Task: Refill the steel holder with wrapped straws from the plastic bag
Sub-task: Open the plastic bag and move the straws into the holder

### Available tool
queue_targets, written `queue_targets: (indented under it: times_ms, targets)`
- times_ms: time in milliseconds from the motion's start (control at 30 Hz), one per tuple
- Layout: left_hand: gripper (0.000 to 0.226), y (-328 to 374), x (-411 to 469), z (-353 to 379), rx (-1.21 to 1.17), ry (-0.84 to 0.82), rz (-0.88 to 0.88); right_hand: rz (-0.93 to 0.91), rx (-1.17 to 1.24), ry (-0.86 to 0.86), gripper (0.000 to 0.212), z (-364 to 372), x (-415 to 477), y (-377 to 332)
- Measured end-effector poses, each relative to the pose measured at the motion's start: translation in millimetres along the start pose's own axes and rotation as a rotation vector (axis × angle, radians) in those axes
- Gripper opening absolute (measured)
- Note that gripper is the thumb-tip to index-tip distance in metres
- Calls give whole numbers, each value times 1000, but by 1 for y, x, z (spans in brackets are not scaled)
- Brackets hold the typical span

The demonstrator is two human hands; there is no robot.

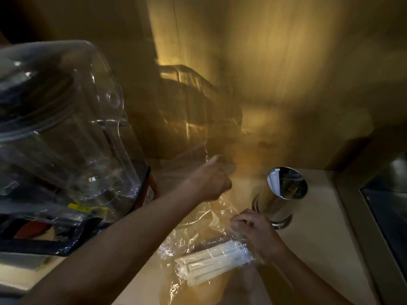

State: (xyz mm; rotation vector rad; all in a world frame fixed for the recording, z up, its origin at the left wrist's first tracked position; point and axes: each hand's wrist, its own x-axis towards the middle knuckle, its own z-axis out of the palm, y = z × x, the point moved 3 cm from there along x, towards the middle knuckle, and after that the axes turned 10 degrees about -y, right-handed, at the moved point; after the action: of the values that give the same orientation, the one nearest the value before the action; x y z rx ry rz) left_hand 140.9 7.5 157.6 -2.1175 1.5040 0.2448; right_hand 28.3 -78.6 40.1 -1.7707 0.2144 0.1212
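My left hand (209,179) pinches the bag (198,219) mouth up; my right hand (255,232) grips the straws (211,263) through the plastic on the bench (319,249). The holder (284,190) beside them looks empty, so the refilling is not begun.

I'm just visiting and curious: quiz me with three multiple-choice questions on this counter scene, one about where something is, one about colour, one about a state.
1. Where does the steel holder stand?
A. Just beyond the right hand
B. Inside the clear plastic cover
C. On top of the straws

2. What colour are the wrapped straws?
A. Red
B. White
C. Black

3. How is the plastic bag held?
A. Lying untouched
B. Stretched out between the left hand and the right hand
C. Stuffed in the holder

Answers:
1 A, it stands upright on the counter past the right hand.
2 B, the bundle shows white through the film.
3 B, each hand pinches the film, the left lifting one end.
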Motion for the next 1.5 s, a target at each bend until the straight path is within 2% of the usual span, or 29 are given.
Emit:
queue_targets:
  times_ms: [267, 467, 633, 933, 1067, 1167, 1267, 1400, 1500]
  targets:
    - [17, -36, -21, -46, -181, 104, -74, 81, -95, 2, 2, -11, -18, 29]
    - [19, -46, -30, -53, -262, 146, -121, 122, 55, 206, 15, -23, -26, 22]
    - [16, -68, -41, -45, -478, 128, -190, 65, -69, 296, 33, -43, -38, 1]
    - [15, -95, -54, 9, -673, 247, -300, -152, -239, 486, 25, -68, -49, -58]
    - [11, -94, -58, 34, -714, 311, -355, -150, -216, 387, 30, -62, -46, -53]
    - [11, -89, -64, 43, -755, 380, -351, -106, -285, 349, 18, -60, -48, -45]
    - [10, -91, -71, 43, -824, 413, -371, -126, -335, 434, 21, -66, -52, -54]
    - [8, -103, -82, 42, -964, 434, -396, -283, -328, 581, 22, -79, -61, -75]
    - [6, -97, -79, 42, -893, 397, -368, -283, -321, 583, 23, -75, -65, -70]
